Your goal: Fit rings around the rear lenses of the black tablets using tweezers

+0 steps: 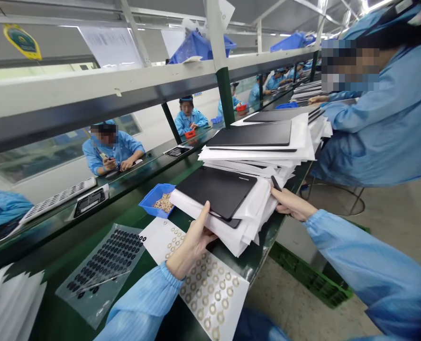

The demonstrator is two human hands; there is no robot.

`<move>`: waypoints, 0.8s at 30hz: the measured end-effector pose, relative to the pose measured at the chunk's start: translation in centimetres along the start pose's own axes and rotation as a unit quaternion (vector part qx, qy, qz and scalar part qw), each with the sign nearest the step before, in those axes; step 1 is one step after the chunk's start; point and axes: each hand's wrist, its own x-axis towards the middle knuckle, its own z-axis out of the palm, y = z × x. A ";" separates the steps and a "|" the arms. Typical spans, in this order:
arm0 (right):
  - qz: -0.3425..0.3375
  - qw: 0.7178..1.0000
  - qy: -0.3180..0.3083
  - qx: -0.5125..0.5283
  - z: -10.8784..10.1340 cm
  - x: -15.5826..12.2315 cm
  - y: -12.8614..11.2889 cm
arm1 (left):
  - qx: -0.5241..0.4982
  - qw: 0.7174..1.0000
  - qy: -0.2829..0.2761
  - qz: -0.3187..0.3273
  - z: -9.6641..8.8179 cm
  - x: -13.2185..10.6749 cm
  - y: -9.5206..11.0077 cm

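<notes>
My left hand [192, 241] grips the near edge of a low stack of black tablet covers [217, 189] layered with white foam sheets [246, 213], thumb on top. At the stack's right edge, my right hand [290, 203] holds the sheets with fingers curled under. Both sleeves are light blue. A taller pile of the same black covers and white sheets [263, 142] stands just behind. Under my left wrist lies a white sheet of ring-shaped stickers [210, 289].
A small blue tray of tiny parts [157, 200] sits left of the stack. A clear sheet of black dots [104, 265] lies on the green bench [153, 175]. A co-worker in blue [384, 118] sits close on the right; others work across the conveyor. A green crate [310, 279] is on the floor.
</notes>
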 end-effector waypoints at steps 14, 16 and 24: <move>0.036 0.993 0.023 0.109 -0.7 -4.2 0.2 | -0.019 0.998 -0.064 -0.002 0.3 -2.7 0.9; 0.065 0.989 0.020 0.133 -0.3 -5.2 0.5 | -0.057 0.997 -0.050 0.034 0.8 -3.0 0.3; 0.021 0.973 -0.029 0.230 0.5 -5.0 1.4 | -0.115 0.991 -0.032 0.066 0.9 -2.4 -1.2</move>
